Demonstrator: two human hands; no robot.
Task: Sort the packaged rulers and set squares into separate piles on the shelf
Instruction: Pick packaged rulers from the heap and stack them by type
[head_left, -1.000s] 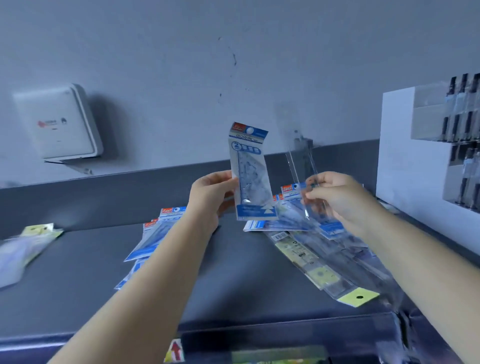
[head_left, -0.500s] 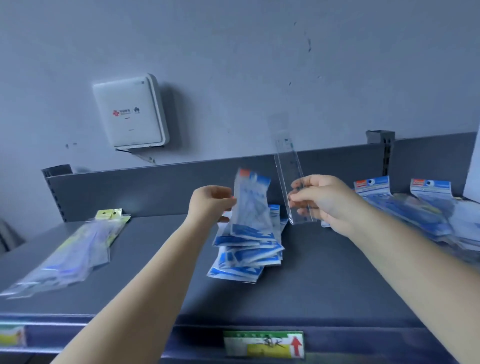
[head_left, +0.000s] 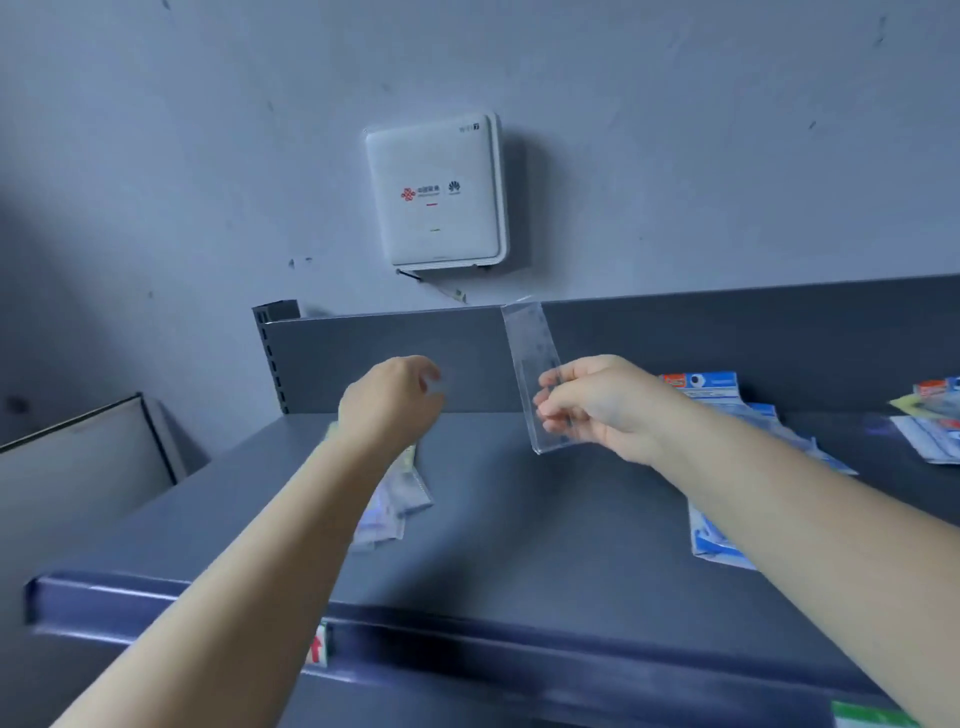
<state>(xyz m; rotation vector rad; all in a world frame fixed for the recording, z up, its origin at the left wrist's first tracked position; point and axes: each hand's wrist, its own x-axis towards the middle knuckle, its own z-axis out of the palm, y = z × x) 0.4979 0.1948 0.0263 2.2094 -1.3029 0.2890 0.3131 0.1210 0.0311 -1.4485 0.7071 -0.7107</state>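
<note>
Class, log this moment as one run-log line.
left hand: empty, over left pile | right hand: pinches clear ruler, upright above shelf | ruler not yet placed

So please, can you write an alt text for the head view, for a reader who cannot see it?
A right hand holds a clear ruler upright above a grey shelf; the left hand hangs beside it, holding nothing. Packets lie under the left arm, blue packets lie right, and a white box hangs on the wall.

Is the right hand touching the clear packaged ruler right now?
Touching. The head view shows the right hand pinching the clear packaged ruler near its lower end, fingers curled over its face, holding it upright above the dark grey shelf.
</note>
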